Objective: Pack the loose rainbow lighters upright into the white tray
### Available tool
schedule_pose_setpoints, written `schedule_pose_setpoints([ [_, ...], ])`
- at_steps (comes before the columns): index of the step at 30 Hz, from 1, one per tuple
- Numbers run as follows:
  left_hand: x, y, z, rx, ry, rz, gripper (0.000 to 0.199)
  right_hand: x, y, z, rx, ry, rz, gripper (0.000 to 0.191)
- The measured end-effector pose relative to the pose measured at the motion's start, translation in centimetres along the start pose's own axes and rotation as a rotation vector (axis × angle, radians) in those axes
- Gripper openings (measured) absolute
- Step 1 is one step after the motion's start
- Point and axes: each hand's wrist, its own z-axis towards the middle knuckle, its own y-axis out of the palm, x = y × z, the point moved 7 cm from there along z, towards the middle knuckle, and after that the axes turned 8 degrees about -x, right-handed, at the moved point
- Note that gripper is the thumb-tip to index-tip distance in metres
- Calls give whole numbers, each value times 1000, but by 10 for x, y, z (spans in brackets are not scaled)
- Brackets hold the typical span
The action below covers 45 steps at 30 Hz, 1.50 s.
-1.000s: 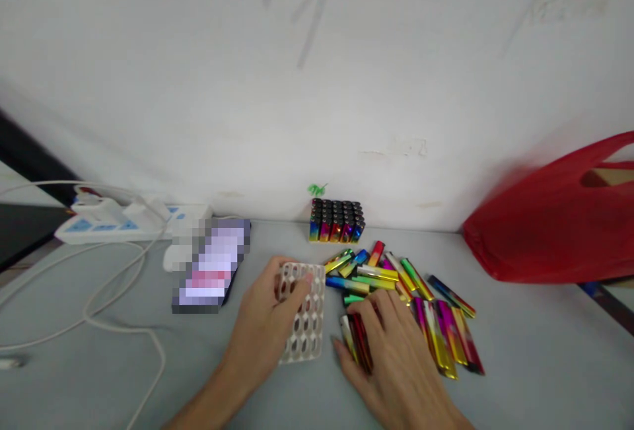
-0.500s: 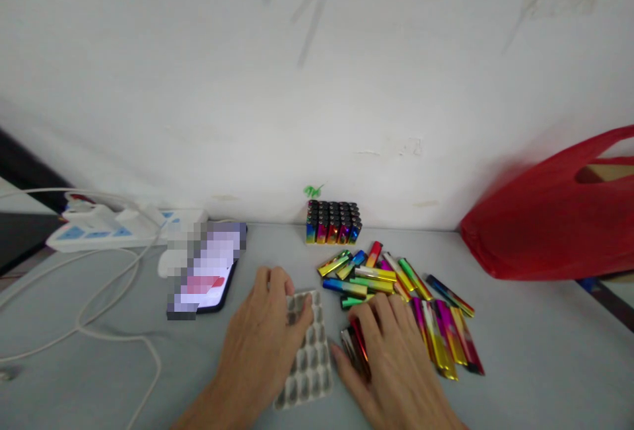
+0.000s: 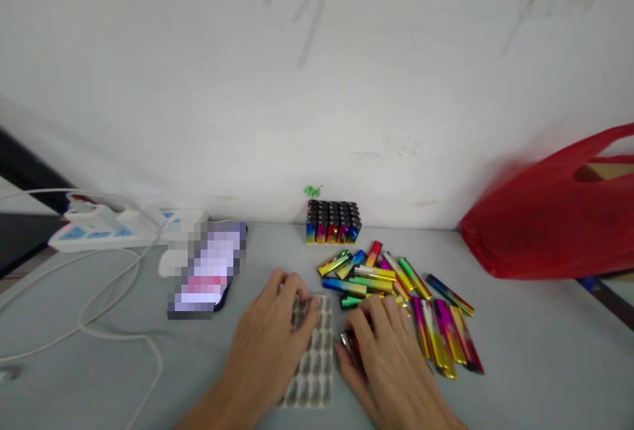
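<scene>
The pale tray (image 3: 317,367) lies well short of the back edge of the counter (image 3: 529,364), partly under the left hand (image 3: 267,337), whose thumb and fingers bend over its far end; whether that grip pinches it, I cannot tell. Just right of the tray, the right hand (image 3: 389,357) arches palm-down, its grip narrow around some partly hidden lighters (image 3: 352,349).

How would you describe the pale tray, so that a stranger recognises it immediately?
On the gray table, find the left hand. Partly beneath it is the pale tray, a flat rectangle. Its grid of oval pockets sets it apart from the shiny, colourful pieces to its right.
</scene>
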Motion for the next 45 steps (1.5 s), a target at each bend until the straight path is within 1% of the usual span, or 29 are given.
schedule_pose_setpoints([
  [3,0,0,0,-10,-5,-2,12,-2,-3,0,18,-8,-12,15],
  [8,0,-1,-1,-19,-21,27,12,1,-9,-1,-11,-12,-25,16],
  [11,-1,-3,-1,-18,-47,55,13,3,-9,-1,-16,9,-8,17],
  [16,-3,-6,-1,-18,-83,111,12,-3,-7,-2,24,-17,-4,15],
  [20,-4,-5,0,-9,-82,125,12,-1,-4,-3,34,5,102,22],
  [23,-4,-5,1,-5,-91,128,13,4,-3,-3,4,0,234,22],
  [26,-4,-5,2,-32,-98,102,13,10,-10,-2,-43,1,425,11],
  [28,-3,-4,2,-49,-90,70,13,18,-13,-1,-97,64,600,8],
  [30,-2,-3,2,-59,-68,29,13,25,-11,0,-184,165,835,15],
  [33,1,0,2,-53,-12,-38,13,23,-1,0,-315,279,1313,32],
  [34,2,1,2,-44,10,-61,14,21,1,1,-338,298,1459,35],
  [36,3,2,1,-20,54,-106,15,18,3,4,-319,337,1685,39],
  [38,4,4,0,-5,87,-150,15,18,3,7,-274,400,1865,41],
  [39,4,5,0,0,98,-171,15,18,3,8,-275,430,1961,44],
  [42,4,5,0,18,118,-217,15,11,3,9,-385,455,2204,61],
  [45,3,5,1,32,132,-234,15,6,2,9,-482,403,2300,71],
])
